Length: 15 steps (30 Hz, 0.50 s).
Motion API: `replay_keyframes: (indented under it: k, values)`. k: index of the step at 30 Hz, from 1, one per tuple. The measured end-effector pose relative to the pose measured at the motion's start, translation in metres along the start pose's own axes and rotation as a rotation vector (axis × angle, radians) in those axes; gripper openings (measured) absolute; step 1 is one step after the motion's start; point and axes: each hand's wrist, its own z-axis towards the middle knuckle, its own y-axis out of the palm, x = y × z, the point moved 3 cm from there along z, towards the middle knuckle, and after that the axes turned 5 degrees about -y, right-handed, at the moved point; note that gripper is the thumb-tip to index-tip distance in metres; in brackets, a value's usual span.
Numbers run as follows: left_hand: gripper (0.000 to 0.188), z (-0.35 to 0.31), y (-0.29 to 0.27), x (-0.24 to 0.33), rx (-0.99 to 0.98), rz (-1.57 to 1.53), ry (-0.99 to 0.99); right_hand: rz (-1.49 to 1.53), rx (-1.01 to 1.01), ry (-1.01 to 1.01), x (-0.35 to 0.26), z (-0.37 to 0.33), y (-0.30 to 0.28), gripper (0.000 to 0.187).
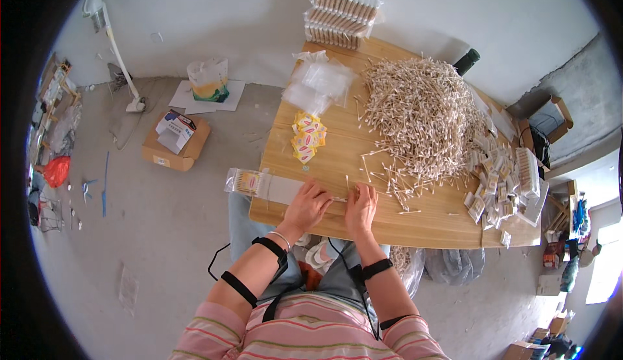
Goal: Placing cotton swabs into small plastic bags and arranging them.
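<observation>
Close together at the table's front edge, both my hands are closed. My left hand pinches something thin; white tips like cotton swab ends show between the hands. In the curled fingers of my right hand are cotton swabs, mostly hidden; one white-tipped swab sticks up beside them. A white strip lies left of my left hand. At its far end rests a clear packet of cotton swabs with a yellow label. Ahead are loose yellow-and-white label cards.
A big heap of loose cotton swabs covers the table's right middle. Clear plastic bags lie behind the cards. Small filled packets pile up at right; stacked packs stand at the back. A cardboard box sits on the floor.
</observation>
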Motion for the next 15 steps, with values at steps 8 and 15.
replay_keyframes:
  k: [8, 15]
  values:
    - [0.02, 0.001, 0.001, 0.003, -0.012, -0.006, -0.048, 0.374, -0.153, -0.186, -0.007, 0.024, 0.031, 0.026]
    - [0.024, 0.005, -0.008, 0.008, 0.133, 0.068, -0.072, 0.031, 0.004, -0.115, 0.013, 0.039, 0.002, 0.028]
